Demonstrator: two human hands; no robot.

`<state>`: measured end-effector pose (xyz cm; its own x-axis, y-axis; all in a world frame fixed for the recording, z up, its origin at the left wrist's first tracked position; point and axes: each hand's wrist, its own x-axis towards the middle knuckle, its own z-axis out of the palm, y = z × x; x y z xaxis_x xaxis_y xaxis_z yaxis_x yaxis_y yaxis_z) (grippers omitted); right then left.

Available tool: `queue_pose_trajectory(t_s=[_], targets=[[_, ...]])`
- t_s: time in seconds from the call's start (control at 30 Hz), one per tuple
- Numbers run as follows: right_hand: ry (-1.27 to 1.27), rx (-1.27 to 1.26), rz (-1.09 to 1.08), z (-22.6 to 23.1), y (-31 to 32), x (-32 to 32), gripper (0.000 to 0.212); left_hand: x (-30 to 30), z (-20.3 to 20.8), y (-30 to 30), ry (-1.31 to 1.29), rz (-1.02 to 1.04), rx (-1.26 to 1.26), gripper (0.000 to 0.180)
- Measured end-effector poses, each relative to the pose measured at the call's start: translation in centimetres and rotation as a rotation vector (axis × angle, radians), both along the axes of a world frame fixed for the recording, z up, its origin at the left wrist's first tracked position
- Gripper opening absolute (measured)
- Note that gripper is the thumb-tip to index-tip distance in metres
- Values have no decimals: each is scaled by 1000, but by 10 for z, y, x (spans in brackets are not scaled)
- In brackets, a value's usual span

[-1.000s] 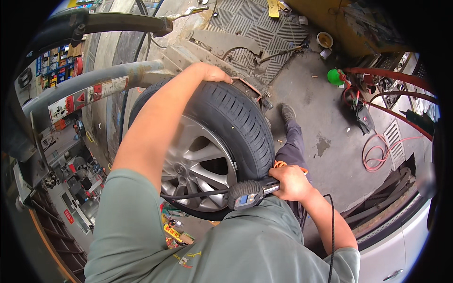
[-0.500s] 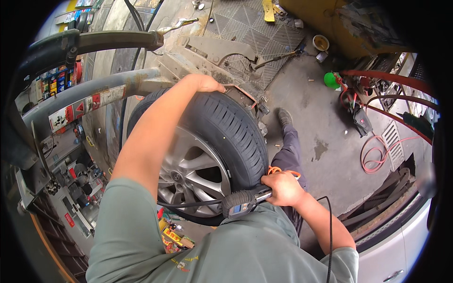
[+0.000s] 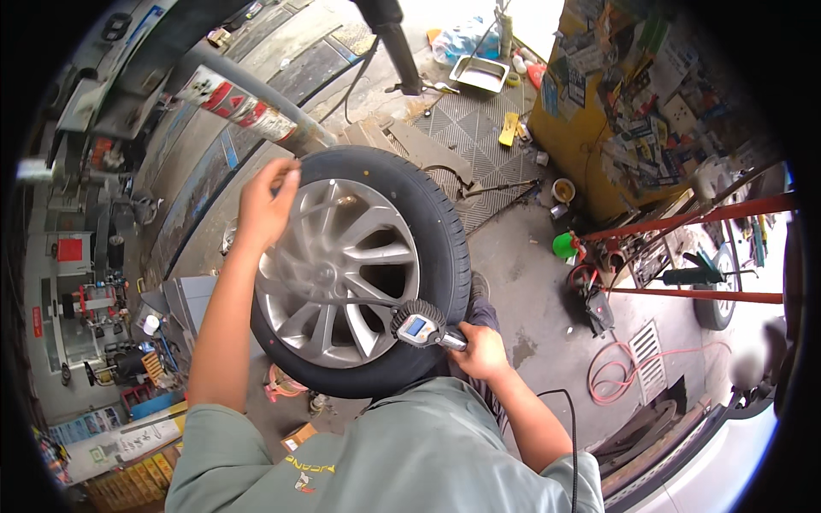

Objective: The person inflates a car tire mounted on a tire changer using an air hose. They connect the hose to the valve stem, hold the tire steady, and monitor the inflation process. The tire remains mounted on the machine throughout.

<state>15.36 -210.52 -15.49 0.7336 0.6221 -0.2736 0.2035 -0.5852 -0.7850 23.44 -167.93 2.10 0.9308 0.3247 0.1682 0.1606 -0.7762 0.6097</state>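
A tire [image 3: 440, 248] mounted on a silver spoked wheel rim [image 3: 372, 255] stands in front of me, its rim face turned up toward me. My right hand [image 3: 481, 350] is closed round the handle of a tire inflator gauge [image 3: 417, 327], a round dial with a small screen and a ribbed black guard, held over the tire's near right side. From the gauge a black hose [image 3: 355, 300] runs left across the spokes. My left hand [image 3: 267, 205] is raised above the tire's upper left edge, its fingers curled together; anything in them is too small to make out.
Beyond the tire are a machine's metal post [image 3: 299, 128] and a black arm [image 3: 398, 51]. A yellow cabinet [image 3: 556, 145] stands at the far right. A coiled red hose [image 3: 599, 385] lies on the floor beside a drain grate [image 3: 647, 359]. A white car [image 3: 710, 470] is at the lower right.
My left hand has left the tread at the tire's far side and moved left and nearer. The wheel now shows more of its face. The gauge remains in my right hand.
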Motion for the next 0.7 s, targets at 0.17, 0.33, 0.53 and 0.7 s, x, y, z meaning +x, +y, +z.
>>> queue_pose_trajectory(t_s=[0.17, 0.33, 0.53, 0.7], targets=[[154, 16, -129, 36, 42, -74, 40, -293, -50, 38, -268, 570, -368, 16], [379, 0, -149, 62, 100, -148, 49, -487, -173, -29, 14, 848, -334, 26], [42, 165, 4, 22, 137, -170, 45, -489, -217, -31, 161, 1061, -412, 70], [-587, -214, -830, 16, 107, -33, 47, -426, -209, 30, 252, 1202, -576, 79]])
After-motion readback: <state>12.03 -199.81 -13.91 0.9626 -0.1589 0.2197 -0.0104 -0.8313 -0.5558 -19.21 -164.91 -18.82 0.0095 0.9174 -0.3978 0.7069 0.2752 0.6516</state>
